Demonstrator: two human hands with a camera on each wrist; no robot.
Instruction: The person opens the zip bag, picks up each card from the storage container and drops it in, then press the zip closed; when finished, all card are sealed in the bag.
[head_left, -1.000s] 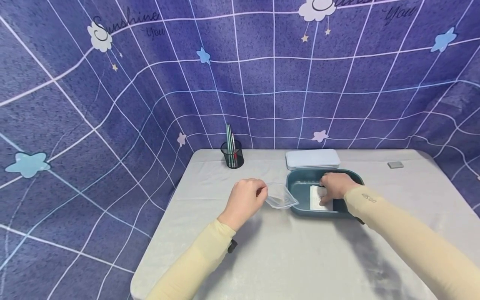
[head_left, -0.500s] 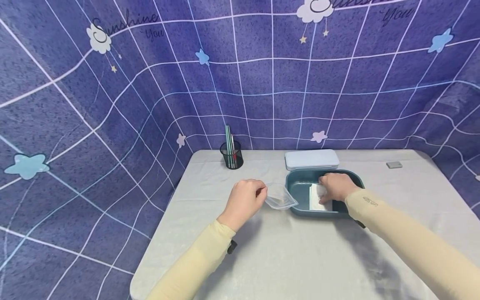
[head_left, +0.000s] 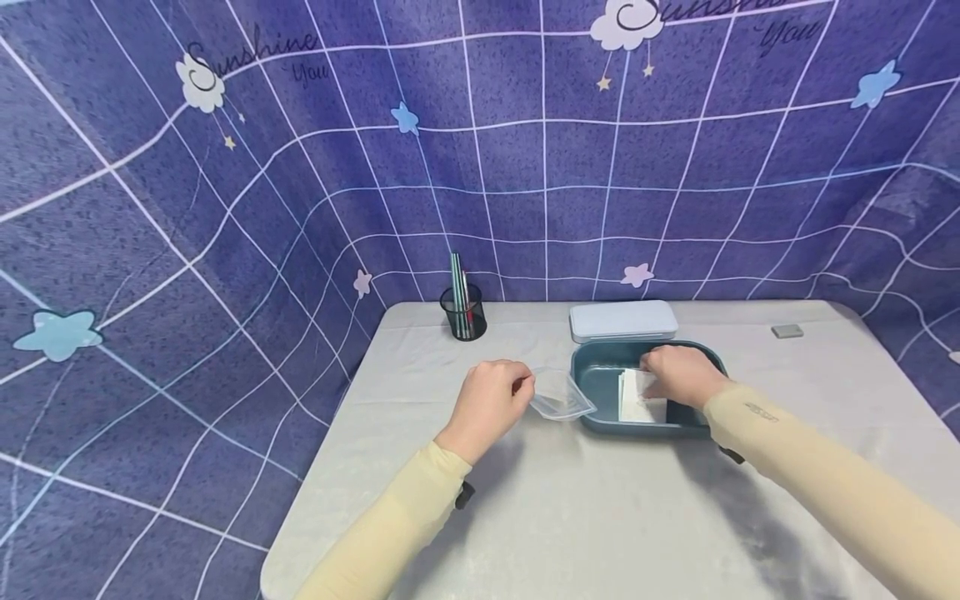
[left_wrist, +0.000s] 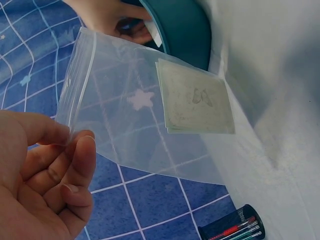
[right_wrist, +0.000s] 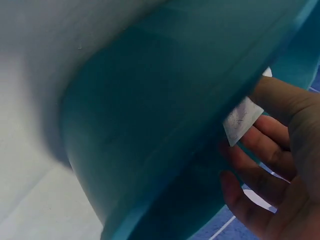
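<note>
Now left hand (head_left: 491, 402) pinches zip bag (head_left: 558, 393) by its edge; right hand (head_left: 678, 375) pinching card (head_left: 637, 396) in teal box (head_left: 592, 375) — lift one card only, keep bag mouth spread

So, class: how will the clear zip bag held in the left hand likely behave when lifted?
The zip bag is thin film pinched at one corner by the left hand, so it probably sags, floppy and light. The paper card inside may slide. Smooth plastic could slip.

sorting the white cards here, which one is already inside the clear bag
The card in the zip bag that the left hand pinches by a corner. The other cards lie in the teal bin under the right hand.
</note>
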